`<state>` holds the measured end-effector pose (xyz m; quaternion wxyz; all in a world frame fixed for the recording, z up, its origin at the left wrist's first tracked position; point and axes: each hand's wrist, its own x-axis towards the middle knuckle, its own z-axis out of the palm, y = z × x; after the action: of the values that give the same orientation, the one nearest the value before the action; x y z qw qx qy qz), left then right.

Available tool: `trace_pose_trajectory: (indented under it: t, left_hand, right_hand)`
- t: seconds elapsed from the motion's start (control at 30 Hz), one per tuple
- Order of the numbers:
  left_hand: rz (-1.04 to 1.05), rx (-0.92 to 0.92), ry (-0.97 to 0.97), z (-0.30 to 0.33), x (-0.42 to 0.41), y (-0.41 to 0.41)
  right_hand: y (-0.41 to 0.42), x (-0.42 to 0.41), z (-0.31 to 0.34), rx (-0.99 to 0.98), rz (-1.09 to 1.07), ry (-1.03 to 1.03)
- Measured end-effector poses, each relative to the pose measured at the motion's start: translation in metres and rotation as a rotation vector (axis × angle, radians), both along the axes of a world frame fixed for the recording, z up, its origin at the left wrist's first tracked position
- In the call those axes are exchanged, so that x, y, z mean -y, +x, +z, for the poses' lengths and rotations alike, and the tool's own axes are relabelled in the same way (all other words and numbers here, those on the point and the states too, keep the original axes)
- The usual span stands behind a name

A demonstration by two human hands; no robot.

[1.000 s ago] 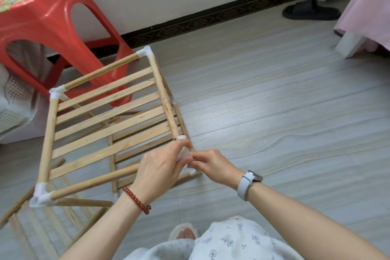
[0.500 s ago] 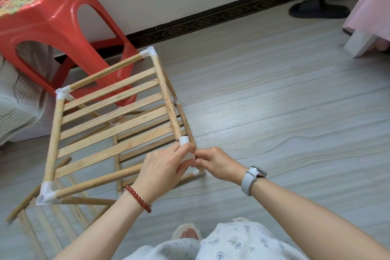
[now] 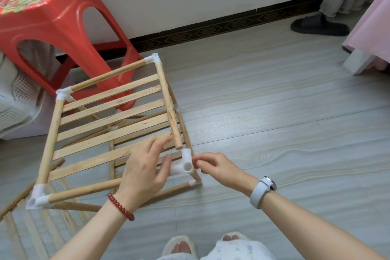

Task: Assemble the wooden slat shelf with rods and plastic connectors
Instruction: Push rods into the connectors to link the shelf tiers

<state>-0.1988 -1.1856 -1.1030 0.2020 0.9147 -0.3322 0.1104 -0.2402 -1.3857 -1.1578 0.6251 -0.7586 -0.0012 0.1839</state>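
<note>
The wooden slat shelf [image 3: 109,120] stands on the floor, with white connectors at its far corners [image 3: 154,60] and its near left corner [image 3: 39,196]. At the near right corner a white three-way connector [image 3: 185,163] sits on the front rod [image 3: 84,189]. It is off the right side rod, whose bare end [image 3: 179,146] hangs just above it. My left hand [image 3: 145,172] lies over the front rod with fingers straight, thumb against the connector. My right hand [image 3: 217,168] pinches the connector's right side with curled fingers.
A red plastic stool [image 3: 52,19] stands behind the shelf, with a white mesh basket [image 3: 19,95] at the far left. Loose slats [image 3: 23,230] lie on the floor at lower left. A black slipper [image 3: 318,25] and pink cloth [image 3: 373,34] are at the far right.
The near right connector, which sat on the end of the right side rod, has come off it; the rod's end is now bare. My left fingers have spread out.
</note>
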Motion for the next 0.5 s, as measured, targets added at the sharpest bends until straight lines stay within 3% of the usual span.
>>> trace_pose_trajectory:
  t: [0.07,0.23,0.5]
  left_hand:
    - [-0.012,0.053,0.071,0.005,-0.002,0.022]
    - [-0.309,0.128,0.455,0.009,0.005,0.067]
    - [-0.481,0.208,0.405,0.003,0.005,0.088]
  right_hand:
    - [0.004,-0.006,0.014,-0.004,-0.024,0.036]
    - [0.010,-0.019,0.031,0.053,0.033,-0.135]
    - [0.020,-0.019,0.035,0.068,0.135,-0.264]
